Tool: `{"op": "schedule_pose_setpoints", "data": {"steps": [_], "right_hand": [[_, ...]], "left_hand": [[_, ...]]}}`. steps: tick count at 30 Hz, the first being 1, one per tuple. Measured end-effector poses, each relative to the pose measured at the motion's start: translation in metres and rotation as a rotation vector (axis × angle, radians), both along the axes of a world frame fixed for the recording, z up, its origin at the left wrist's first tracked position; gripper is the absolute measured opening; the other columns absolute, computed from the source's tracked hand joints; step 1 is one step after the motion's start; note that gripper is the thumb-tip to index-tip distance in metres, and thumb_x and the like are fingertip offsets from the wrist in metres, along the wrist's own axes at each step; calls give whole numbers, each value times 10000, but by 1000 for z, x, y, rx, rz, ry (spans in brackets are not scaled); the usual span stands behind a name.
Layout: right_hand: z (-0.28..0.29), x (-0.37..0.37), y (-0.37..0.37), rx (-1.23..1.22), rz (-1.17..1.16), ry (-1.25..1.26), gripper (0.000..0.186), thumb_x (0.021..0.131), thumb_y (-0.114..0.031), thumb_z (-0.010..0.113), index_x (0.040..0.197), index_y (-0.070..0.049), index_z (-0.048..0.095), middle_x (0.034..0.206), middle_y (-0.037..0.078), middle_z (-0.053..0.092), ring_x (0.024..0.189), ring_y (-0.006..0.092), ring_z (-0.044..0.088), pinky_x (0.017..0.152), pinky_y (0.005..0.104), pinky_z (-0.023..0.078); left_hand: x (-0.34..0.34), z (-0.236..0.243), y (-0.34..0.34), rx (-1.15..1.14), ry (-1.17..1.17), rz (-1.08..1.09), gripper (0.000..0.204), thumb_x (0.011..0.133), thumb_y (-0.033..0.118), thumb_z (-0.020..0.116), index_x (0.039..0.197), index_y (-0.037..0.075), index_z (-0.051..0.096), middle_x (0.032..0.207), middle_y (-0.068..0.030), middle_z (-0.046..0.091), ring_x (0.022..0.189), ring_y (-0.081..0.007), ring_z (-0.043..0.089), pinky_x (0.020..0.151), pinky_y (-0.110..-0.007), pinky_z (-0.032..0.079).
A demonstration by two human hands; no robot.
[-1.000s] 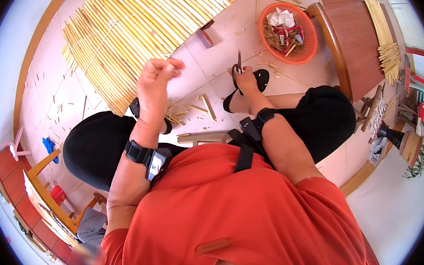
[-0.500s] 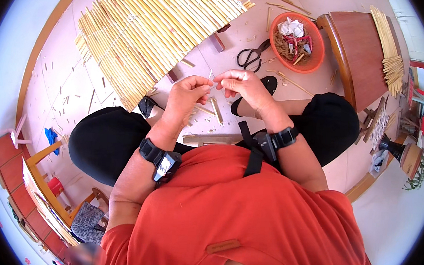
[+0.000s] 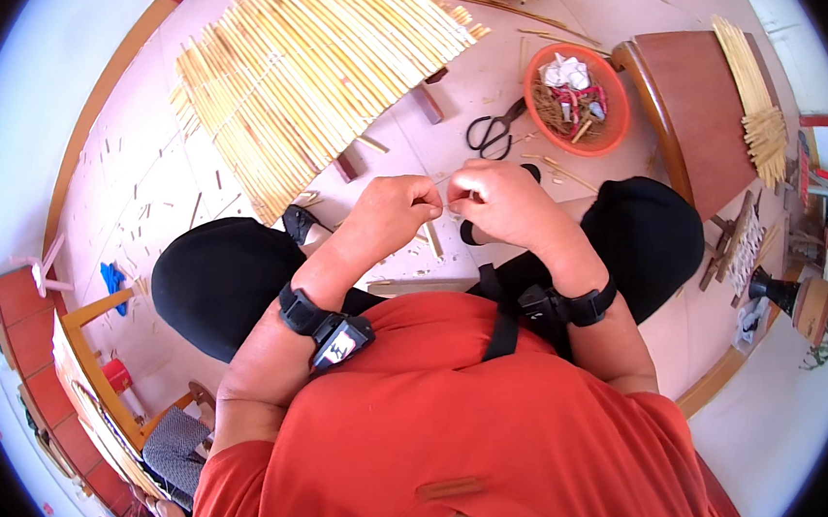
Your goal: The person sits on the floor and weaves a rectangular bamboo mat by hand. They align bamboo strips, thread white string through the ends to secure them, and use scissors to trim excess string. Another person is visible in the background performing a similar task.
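My left hand (image 3: 401, 207) and my right hand (image 3: 491, 201) face each other in front of my knees, fingertips pinched and nearly meeting; whatever thin thing they may hold is too small to make out. Black scissors (image 3: 492, 133) lie on the floor just beyond my right hand. Further off to the left, a large mat of pale yellow sticks (image 3: 302, 75), crossed by white cord, rests on low wooden supports (image 3: 426, 104). Loose cut stick pieces (image 3: 432, 240) are on the floor below my hands.
An orange basket (image 3: 621, 105) of scraps stands right of the scissors, beside a brown wooden bench (image 3: 674, 104) with stick bundles (image 3: 744, 80). A small rack (image 3: 731, 245) and a black container (image 3: 771, 289) are at right. A person's patterned grey trousers (image 3: 170, 448) show by a yellow wooden frame (image 3: 93, 321).
My right hand has let go of the scissors, which now lie on the floor. Both hands have come together pinched and have drawn slightly nearer my body.
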State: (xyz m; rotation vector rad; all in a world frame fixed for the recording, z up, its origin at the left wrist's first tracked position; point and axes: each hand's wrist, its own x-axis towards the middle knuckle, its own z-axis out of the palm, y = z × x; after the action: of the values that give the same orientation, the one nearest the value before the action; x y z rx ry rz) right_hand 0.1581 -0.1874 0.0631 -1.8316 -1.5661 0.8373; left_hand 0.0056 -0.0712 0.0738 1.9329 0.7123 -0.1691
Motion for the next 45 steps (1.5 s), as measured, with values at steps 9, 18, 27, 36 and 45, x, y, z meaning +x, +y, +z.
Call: {"op": "schedule_pose_setpoints", "data": {"steps": [9,18,27,36,45], "right_hand": [[20,-3,-11,49,68,-199,94,787,-166,606,758,-82,637,753,80,598,743,292,611,649,406,494],[13,49,-36,-80,-127,-58,54,793,-101,607,813,-50,613,776,105,627,739,286,607,644,377,467],[45,15,3,1,-145,146,58,795,-83,605,802,-25,608,693,144,601,611,289,584,556,338,451],[67,18,1,-86,-138,400,95,823,-93,610,764,-21,590,665,78,606,572,173,566,539,292,424],[173,8,27,615,627,830,111,815,-123,697,785,-17,692,678,52,611,494,153,521,434,282,379]], "left_hand": [[4,14,3,43,17,-130,159,789,216,640,850,69,646,762,-133,638,723,-313,610,650,-374,473],[-10,10,63,286,-4,226,133,857,151,571,814,55,652,682,-46,605,600,-171,552,555,-283,446],[19,18,6,272,-307,-141,138,869,168,597,885,33,621,693,-85,555,599,-138,521,553,-293,435],[-25,10,62,109,-267,537,188,879,167,588,732,50,582,592,-4,495,567,-92,441,532,-257,389],[-130,-56,231,1179,214,421,493,792,278,684,1180,12,536,1032,-221,619,935,-386,608,783,-386,499]]}}
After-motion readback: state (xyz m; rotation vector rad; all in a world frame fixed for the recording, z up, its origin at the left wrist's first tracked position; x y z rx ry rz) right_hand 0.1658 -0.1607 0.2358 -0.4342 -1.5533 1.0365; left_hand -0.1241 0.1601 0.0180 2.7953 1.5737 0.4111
